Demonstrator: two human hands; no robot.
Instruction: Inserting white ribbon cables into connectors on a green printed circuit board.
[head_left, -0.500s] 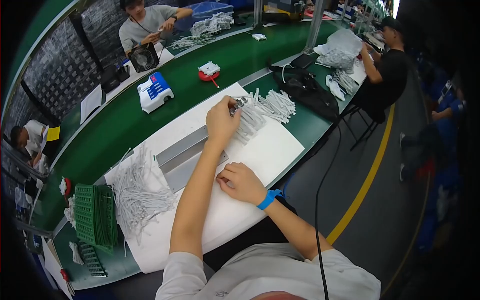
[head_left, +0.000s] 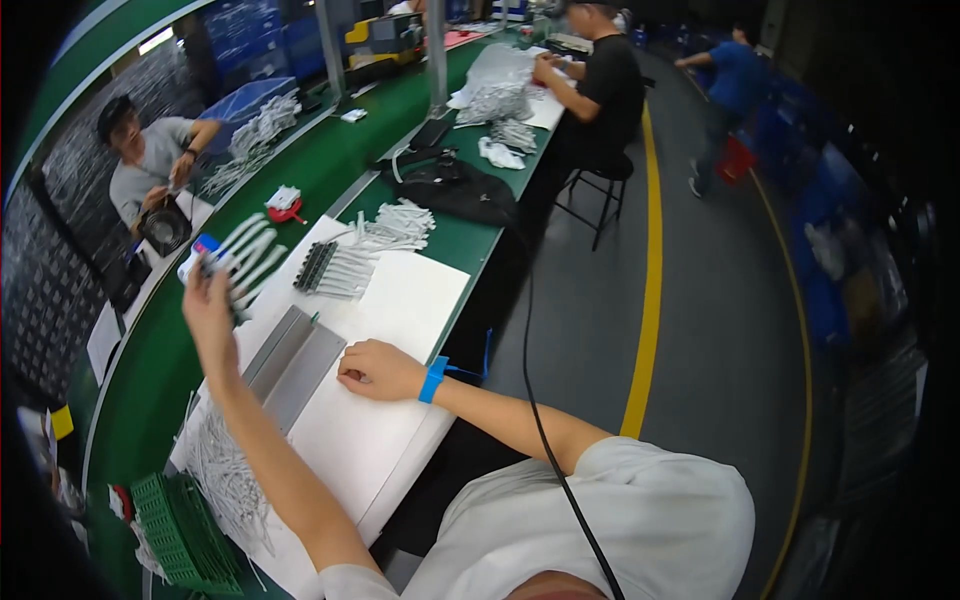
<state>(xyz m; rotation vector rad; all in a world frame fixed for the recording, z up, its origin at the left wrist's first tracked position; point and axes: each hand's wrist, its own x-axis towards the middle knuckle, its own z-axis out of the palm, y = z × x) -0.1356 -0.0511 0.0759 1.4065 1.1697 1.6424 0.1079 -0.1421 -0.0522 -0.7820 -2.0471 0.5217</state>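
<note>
Up over the far left edge of the white board, my left hand point(head_left: 211, 318) is closed on a bunch of white cables point(head_left: 250, 252). They fan out from the hand, blurred by motion, with a dark green edge showing below them. My right hand point(head_left: 382, 371), with a blue wristband, rests on the board with its fingers curled in; whatever may be in them is hidden. Between the hands lies a grey metal channel point(head_left: 303, 362). Beyond it sits a dark comb-like strip point(head_left: 316, 266) with white cables laid side by side.
Loose white cables point(head_left: 225, 465) heap at the near left, beside stacked green panels point(head_left: 180, 530). More white pieces point(head_left: 400, 225) lie at the board's far end, near a black bag point(head_left: 450, 188). A black cord point(head_left: 530, 340) hangs across my right arm. Other people sit along the bench.
My left hand has lifted and swung left, now carrying the cables. The dark strip on the board is uncovered. The view has turned right; my right hand stays curled on the board.
</note>
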